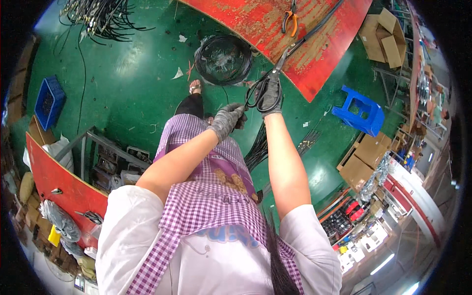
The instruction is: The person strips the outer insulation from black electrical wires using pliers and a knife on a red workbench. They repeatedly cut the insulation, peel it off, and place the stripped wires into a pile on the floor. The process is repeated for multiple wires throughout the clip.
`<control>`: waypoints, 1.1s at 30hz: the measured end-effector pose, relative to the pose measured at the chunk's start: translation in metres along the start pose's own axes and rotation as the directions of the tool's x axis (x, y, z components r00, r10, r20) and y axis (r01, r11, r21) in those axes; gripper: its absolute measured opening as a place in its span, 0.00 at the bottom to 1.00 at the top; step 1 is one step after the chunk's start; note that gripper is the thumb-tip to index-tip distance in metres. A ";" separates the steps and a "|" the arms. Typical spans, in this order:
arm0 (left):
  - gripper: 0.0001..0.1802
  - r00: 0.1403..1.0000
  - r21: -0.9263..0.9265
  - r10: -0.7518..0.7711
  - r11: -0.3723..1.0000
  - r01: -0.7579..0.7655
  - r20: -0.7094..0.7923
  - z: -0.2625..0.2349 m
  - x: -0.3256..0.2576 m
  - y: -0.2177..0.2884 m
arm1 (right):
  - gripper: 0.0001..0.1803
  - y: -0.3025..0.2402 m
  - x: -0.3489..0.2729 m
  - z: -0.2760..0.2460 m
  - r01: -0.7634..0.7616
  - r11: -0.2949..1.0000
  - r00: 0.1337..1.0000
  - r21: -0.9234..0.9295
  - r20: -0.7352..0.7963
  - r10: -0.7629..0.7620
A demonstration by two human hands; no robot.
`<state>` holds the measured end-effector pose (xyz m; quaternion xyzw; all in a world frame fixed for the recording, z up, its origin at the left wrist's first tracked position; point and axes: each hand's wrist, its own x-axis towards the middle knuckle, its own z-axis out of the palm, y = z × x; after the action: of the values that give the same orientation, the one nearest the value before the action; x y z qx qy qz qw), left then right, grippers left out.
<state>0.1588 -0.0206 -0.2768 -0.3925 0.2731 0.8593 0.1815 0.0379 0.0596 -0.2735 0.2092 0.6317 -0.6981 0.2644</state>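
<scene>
Green floor, with a worn red board at one o'clock bearing orange-handled pliers, a black cable coil at twelve, and a blue stool between two and three. Right hand, grey-gloved: gripping black-handled scissors, located at one o'clock, blades toward one. Left hand, likewise gloved: fingers curled just beside the scissor handles; whether holding anything, cannot tell.

Below the right hand is green floor; a red table stands just ahead of that hand, a blue stool rightward.
</scene>
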 end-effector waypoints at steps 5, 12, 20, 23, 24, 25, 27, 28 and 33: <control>0.09 1.000 0.070 -0.006 0.997 0.008 -0.028 0.004 -0.002 -0.001 | 0.23 0.001 0.001 0.001 0.003 1.000 1.000 0.011 0.004 -0.003; 0.09 0.998 0.015 0.041 0.999 -0.040 -0.049 -0.001 0.001 -0.008 | 0.24 0.000 0.004 0.004 0.066 0.998 0.997 0.018 0.043 -0.067; 0.09 0.999 0.195 -0.003 0.981 0.013 -0.053 0.012 -0.003 0.013 | 0.22 -0.006 0.010 0.002 0.024 0.997 0.999 0.074 0.037 -0.026; 0.10 0.997 0.161 -0.006 0.987 0.018 -0.079 0.013 0.002 0.014 | 0.22 -0.009 0.010 0.008 0.056 0.994 0.997 0.091 0.048 -0.061; 0.10 0.995 0.167 0.033 0.986 -0.017 -0.092 0.015 0.006 0.013 | 0.22 -0.010 0.012 0.007 0.066 0.993 0.996 0.095 0.046 -0.071; 0.10 0.997 0.159 0.028 0.987 -0.015 -0.077 0.014 0.007 0.013 | 0.22 -0.010 0.014 0.007 0.077 0.992 0.996 0.100 0.043 -0.081; 0.11 0.999 0.142 0.021 0.990 -0.014 -0.047 0.013 0.009 0.013 | 0.22 -0.009 0.016 0.004 0.049 0.992 0.997 0.113 0.061 -0.057; 0.11 0.997 0.153 0.039 0.988 -0.028 -0.066 0.014 0.011 0.013 | 0.22 -0.009 0.015 0.004 0.030 0.993 0.998 0.114 0.050 -0.036; 0.12 0.984 0.302 0.116 0.951 -0.071 -0.133 0.012 0.014 0.009 | 0.23 -0.007 0.015 0.007 0.007 0.990 0.998 0.144 0.068 -0.017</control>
<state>0.1382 -0.0188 -0.2781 -0.4106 0.4300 0.7845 0.1761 0.0227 0.0520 -0.2767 0.1997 0.5715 -0.7501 0.2662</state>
